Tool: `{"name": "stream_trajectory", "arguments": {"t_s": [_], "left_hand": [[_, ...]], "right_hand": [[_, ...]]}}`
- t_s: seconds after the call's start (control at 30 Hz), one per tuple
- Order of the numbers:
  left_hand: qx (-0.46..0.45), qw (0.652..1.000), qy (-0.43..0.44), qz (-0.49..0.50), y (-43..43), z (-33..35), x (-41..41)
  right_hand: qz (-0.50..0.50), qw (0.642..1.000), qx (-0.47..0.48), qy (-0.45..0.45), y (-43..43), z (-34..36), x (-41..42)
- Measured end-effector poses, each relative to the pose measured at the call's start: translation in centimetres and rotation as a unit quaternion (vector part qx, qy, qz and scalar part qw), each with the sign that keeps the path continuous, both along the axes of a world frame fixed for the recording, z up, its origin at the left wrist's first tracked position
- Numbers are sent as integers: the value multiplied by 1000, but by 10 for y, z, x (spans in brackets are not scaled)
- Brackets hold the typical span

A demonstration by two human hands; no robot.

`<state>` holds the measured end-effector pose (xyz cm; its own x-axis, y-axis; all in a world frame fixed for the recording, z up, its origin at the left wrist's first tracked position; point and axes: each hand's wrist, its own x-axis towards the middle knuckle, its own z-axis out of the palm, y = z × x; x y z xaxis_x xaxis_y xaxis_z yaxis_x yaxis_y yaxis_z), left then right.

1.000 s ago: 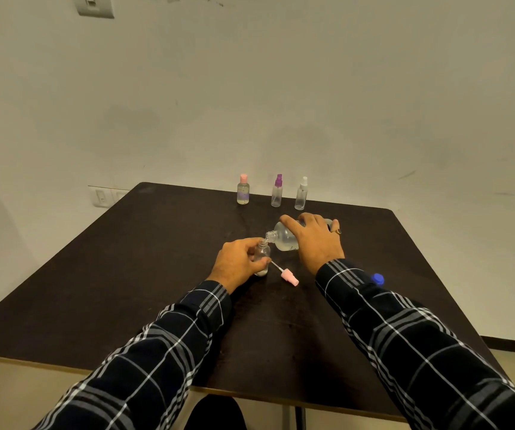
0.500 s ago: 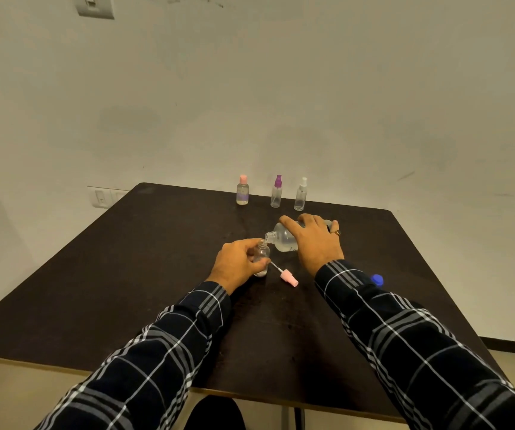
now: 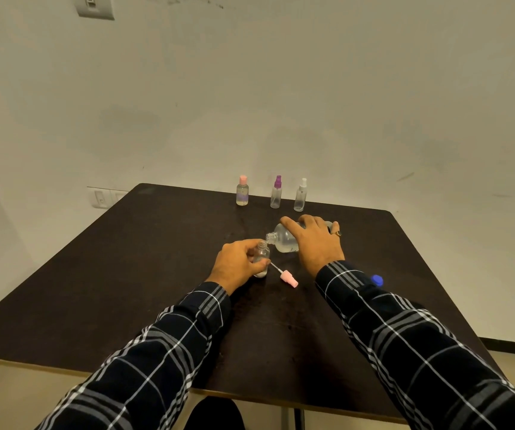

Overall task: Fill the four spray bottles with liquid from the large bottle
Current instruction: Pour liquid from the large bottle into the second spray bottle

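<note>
My left hand grips a small clear spray bottle that stands uncapped on the dark table. My right hand holds the large clear bottle tipped on its side, its open mouth right at the small bottle's neck. The small bottle's pink spray head with its dip tube lies on the table just to the right. Three capped small bottles stand in a row at the far edge: pink-capped, purple-capped and white-capped.
A blue cap lies on the table beside my right sleeve. The wall rises just behind the table's far edge, with sockets low on the left. The table's near edge runs under my forearms.
Almost nothing differs. Both hands keep the same grip, and the large bottle stays tipped toward the small bottle's neck.
</note>
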<state>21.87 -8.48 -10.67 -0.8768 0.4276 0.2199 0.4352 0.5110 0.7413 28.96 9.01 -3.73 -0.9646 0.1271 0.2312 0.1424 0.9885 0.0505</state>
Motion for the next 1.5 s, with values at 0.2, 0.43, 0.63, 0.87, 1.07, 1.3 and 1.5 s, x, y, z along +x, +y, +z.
{"name": "stream_trajectory", "arguments": {"t_s": [0.2,0.43,0.63,0.87,1.07,1.3,1.5], "left_hand": [[3,1000,-1,-3,0,0,0],[12,1000,-5,-3,0,0,1],[1,1000,-3,-2,0,0,1],[2,1000,2,-1,0,0,1],[0,1000,-1,0,0,0,0],[-2,1000,2,1,1,1,1],[-1,1000,1,2,1,0,1]], "right_hand": [[1,1000,8,-2,-1,2,1],[1,1000,13,-3,-1,3,0],[1,1000,14,-2,0,1,-2],[2,1000,14,-2,0,1,-1],[3,1000,18,1,0,2,-1],[5,1000,30,6,0,2,-2],[3,1000,25,1,0,2,-1]]}}
